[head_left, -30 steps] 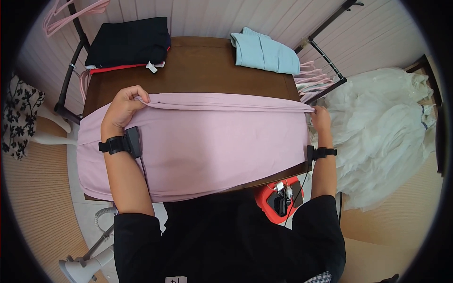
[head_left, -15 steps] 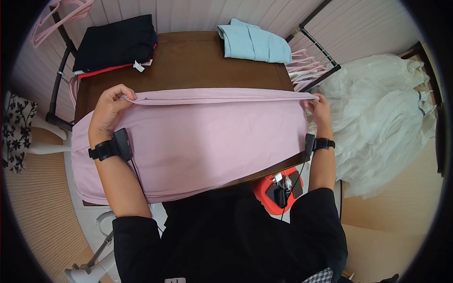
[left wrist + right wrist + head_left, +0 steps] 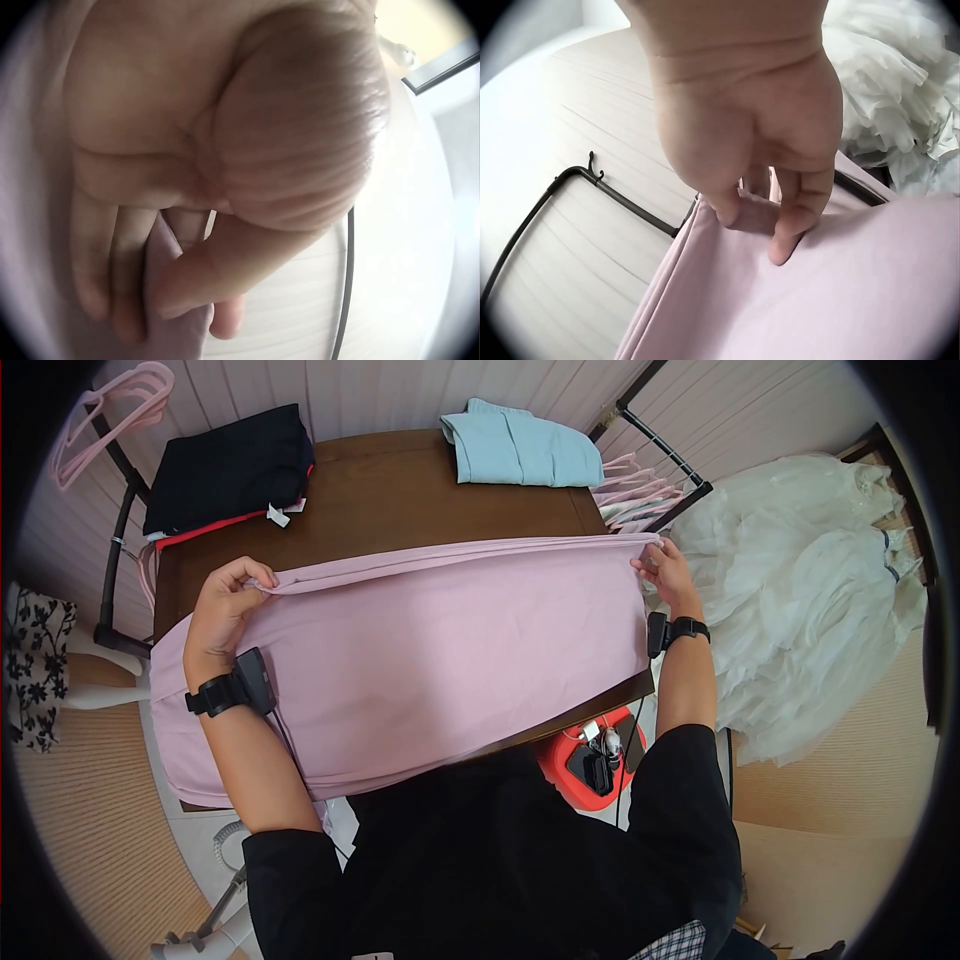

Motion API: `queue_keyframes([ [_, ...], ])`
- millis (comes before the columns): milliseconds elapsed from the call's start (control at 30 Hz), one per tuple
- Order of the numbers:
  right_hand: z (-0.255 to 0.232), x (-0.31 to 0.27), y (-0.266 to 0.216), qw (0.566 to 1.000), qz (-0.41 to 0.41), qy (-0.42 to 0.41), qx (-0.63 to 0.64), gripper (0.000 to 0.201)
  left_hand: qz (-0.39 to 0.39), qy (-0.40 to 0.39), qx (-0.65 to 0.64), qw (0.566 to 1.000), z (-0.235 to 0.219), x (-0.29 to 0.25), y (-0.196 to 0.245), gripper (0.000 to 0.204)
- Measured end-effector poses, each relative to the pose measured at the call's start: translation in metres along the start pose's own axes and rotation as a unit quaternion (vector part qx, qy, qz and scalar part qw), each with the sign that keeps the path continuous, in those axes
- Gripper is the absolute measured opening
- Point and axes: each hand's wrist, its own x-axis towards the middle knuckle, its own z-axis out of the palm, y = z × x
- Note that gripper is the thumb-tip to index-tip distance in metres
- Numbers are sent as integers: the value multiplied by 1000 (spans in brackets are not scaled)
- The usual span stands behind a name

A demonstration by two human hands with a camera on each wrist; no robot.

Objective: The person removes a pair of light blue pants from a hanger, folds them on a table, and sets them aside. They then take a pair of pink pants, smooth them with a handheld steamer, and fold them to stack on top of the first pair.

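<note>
Two ends of the pink cloth [image 3: 440,630] are pinched at its far edge — by left hand [image 3: 222,612] and right hand [image 3: 674,574], fingers closed against thumbs.

Cloth [image 3: 450,630] lies on tbl [image 3: 390,485], w/ clothes stack [image 3: 225,470] on tbl at its 10–11 o'clock, garment [image 3: 525,450] at 1, gown [image 3: 790,610] off tbl at 3, stool [image 3: 557,778] at 4.

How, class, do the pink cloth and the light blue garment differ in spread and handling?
The pink cloth lies spread across much of the table; the light blue garment is folded small near the table's far edge. The left grip and right grip hold the pink cloth's far edge, while neither touches the light blue garment. Both are pale fabric.
</note>
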Motion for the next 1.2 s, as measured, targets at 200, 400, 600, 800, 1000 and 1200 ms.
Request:
queue_keyframes([
  [200,-8,8,16,999,-32,-21,17,15,0,7,18,1000,1,-2,3,12],
  [400,-18,-5,34,990,-73,-39,117,14,-19,-44,-11,999,-4,-11,8,13],
  [600,-40,0,63,999,-20,-25,38,21,-175,-112,26,978,0,-28,42,15],
  [800,-36,11,36,961,-152,118,-199,28,-106,160,24,981,-22,-22,17,13],
  [1000,102,-88,-38,886,-239,-126,-377,39,-151,196,105,963,-34,-20,5,10],
  [1200,150,-114,-14,780,-283,-194,-524,55,-9,205,241,949,-34,-19,1,23],
])
